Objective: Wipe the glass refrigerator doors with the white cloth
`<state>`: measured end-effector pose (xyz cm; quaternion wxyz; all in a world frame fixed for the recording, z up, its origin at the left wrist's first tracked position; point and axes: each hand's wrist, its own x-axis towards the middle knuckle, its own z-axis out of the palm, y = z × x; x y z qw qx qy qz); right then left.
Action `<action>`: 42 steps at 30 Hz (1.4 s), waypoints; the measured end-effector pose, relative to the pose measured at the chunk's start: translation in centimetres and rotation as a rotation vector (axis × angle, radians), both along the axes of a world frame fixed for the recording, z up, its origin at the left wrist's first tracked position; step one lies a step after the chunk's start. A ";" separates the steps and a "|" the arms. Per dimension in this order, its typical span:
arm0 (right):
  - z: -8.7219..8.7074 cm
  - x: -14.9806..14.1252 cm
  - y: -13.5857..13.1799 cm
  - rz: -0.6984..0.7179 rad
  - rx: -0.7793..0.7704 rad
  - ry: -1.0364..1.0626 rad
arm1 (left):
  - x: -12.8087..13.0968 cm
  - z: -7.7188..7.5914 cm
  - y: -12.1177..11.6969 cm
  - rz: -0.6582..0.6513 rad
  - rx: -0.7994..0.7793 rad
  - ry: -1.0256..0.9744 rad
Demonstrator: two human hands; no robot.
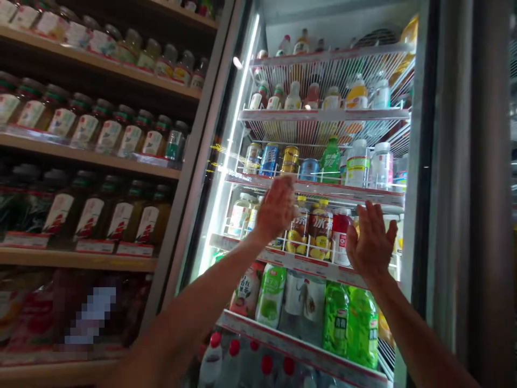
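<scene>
Bottles (322,225) stand shelved, none in hand yet; left hand (277,209) and right hand (370,241) hover before them, each grip unclenched, empty.

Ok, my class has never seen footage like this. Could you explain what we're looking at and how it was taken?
No machine here: these are a person's bare hands, seen from a camera worn on the head. There is just one view, somewhat tilted.

The left hand and right hand are raised, open, before a lit drinks cooler. Neither appears to hold anything; whether they touch anything is unclear.

Between them stand yellow-capped bottles and a red bottle. Cans are one shelf up, large green bottles one shelf down. At the picture's left, wooden shelves hold more bottles.
</scene>
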<state>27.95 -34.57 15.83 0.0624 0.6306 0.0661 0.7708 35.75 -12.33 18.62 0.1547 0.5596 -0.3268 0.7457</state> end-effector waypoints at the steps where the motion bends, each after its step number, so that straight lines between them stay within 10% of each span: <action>1: 0.0 0.1 0.2 -0.003 -0.015 0.006 | 0.7 0.1 1.7 -0.001 -0.133 0.027; 4: 0.3 0.5 2.3 0.008 -0.055 0.028 | 1.3 -0.5 3.7 0.000 -0.316 0.065; 10: 1.0 1.7 6.7 0.034 -0.060 0.070 | 0.7 -3.7 3.0 0.058 0.197 -0.006; 16: 0.5 1.9 6.6 0.024 -0.075 0.109 | 3.1 -3.8 8.7 0.042 -0.350 0.005; 22: 0.5 1.7 6.5 0.030 -0.101 0.109 | 1.7 -5.4 6.1 0.058 0.170 0.000; 28: 0.3 1.9 6.6 0.031 -0.090 0.120 | 3.8 -4.4 10.9 0.058 -0.417 0.127; 36: 0.0 1.6 6.6 0.064 -0.095 0.125 | 0.7 -7.2 6.3 0.080 0.316 -0.049; 42: -0.1 1.6 6.7 0.057 -0.085 0.137 | 2.3 -6.8 9.2 0.083 -0.210 0.036</action>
